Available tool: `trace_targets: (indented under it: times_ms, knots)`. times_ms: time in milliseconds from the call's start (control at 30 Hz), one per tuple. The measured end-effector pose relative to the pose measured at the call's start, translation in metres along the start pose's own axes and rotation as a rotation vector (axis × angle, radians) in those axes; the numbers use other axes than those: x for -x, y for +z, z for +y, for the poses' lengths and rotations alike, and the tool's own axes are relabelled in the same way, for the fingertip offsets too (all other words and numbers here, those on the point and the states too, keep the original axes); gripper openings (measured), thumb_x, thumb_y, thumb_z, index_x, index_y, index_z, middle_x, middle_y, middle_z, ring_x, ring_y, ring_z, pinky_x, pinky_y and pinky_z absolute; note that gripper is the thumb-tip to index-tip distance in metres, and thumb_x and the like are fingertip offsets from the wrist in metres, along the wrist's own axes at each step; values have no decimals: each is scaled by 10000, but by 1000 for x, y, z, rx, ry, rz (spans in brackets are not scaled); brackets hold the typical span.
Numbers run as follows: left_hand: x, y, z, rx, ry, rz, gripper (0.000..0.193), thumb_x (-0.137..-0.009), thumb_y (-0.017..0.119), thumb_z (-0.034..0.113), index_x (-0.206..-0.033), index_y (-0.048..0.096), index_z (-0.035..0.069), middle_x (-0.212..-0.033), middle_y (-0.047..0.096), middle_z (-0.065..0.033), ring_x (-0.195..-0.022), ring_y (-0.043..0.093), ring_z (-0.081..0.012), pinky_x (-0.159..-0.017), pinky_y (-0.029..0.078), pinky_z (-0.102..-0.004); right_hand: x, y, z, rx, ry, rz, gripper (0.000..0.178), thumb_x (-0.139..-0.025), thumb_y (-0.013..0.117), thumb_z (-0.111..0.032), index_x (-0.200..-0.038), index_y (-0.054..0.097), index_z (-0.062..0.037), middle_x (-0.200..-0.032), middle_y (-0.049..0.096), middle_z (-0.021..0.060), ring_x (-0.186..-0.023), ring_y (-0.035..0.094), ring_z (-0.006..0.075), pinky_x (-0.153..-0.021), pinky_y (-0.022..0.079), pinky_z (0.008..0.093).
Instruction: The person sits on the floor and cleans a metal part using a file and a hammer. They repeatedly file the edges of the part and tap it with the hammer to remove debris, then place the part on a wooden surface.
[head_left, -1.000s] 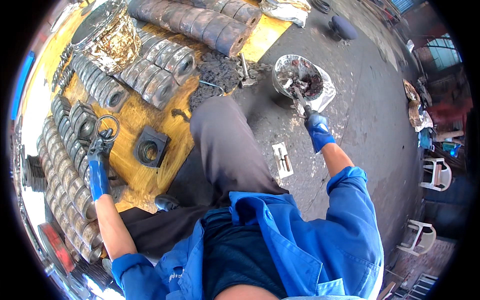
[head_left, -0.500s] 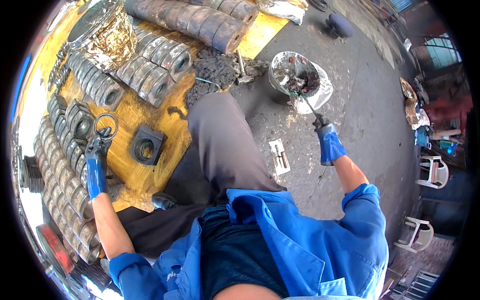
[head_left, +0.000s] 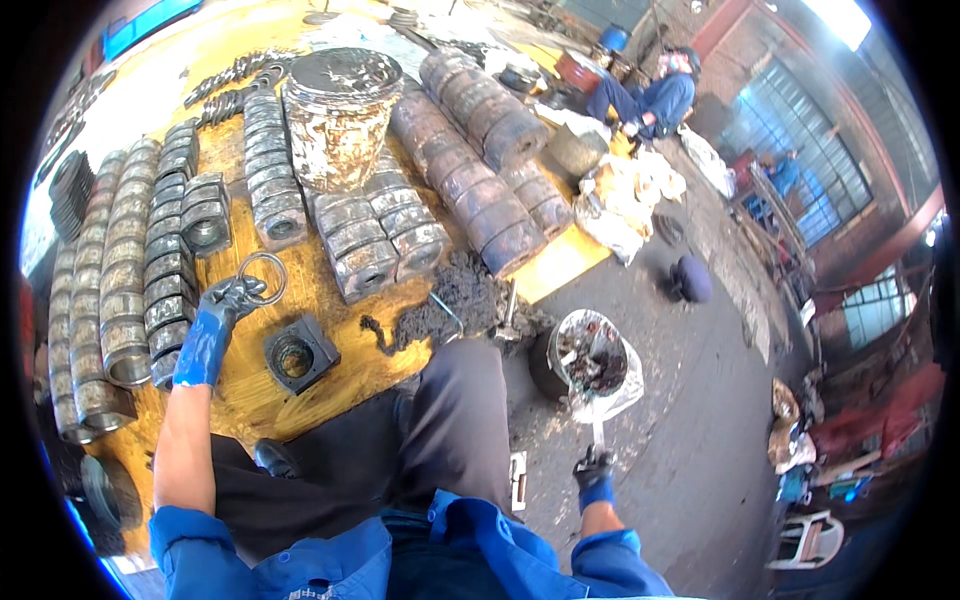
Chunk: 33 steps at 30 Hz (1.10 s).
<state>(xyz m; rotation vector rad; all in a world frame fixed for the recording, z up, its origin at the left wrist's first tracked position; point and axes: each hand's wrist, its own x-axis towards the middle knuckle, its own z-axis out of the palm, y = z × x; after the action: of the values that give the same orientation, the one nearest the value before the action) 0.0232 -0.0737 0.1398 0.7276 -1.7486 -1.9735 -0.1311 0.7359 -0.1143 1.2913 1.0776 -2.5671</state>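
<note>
My left hand (head_left: 218, 315), in a blue glove with black-smeared fingers, is closed on a thin metal ring (head_left: 283, 270), held above the yellow floor sheet. Just below it sits a dark square block (head_left: 318, 352) with a round threaded-looking bore. My right hand (head_left: 594, 472), gloved the same way, is closed round a slim, pale stick-like tool (head_left: 599, 432). The tool points toward a bucket (head_left: 546, 372) lined with clear plastic and holding dark reddish-black grease. Its tip is too blurred to make out against the bucket's near rim.
Rows of metal cylinders (head_left: 120, 330) and bored blocks (head_left: 275, 215) line the yellow sheet (head_left: 350, 395). A grease-smeared drum (head_left: 340, 140) stands behind them. A hammer (head_left: 510, 305) lies by dark rags (head_left: 465, 290). Another person (head_left: 655, 105) sits at the back. A white chair (head_left: 808, 542) is far right.
The view has tilted up, showing more of the back. My right hand has drawn back from the bucket toward me with the tool. My left hand still holds the ring.
</note>
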Motion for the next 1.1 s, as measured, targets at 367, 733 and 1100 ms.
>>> trace_targets:
  times_ms: [367, 733, 1100]
  knots:
    - [-31, 11, -7, 380, -91, 62, 206, -962, 560, 149, -1094, 652, 20, -1031, 695, -88, -918, 658, -157, -805, 536, -270, 103, 181, -53, 27, -213, -424, 328, -905, 547, -428, -1115, 637, -192, -938, 683, 9, -647, 563, 146, -521, 441, 291]
    - [-27, -21, -5, 661, 4, 122, 263, -965, 531, 159, -1177, 600, 19, -1116, 665, -128, -980, 648, -236, -858, 533, -341, 332, 493, 149, 306, 180, -1182, 502, -888, 647, -410, -1161, 553, 1, -842, 656, 146, -617, 601, 220, -546, 517, 306]
    - [11, -33, 29, 75, 13, 174, 256, -975, 529, 154, -1125, 642, -20, -1090, 682, -109, -1008, 628, -144, -872, 498, -241, 310, 455, 276, 1029, -933, -1825, 392, -956, 559, -258, -1242, 580, 10, -936, 706, 110, -711, 668, 165, -605, 539, 285]
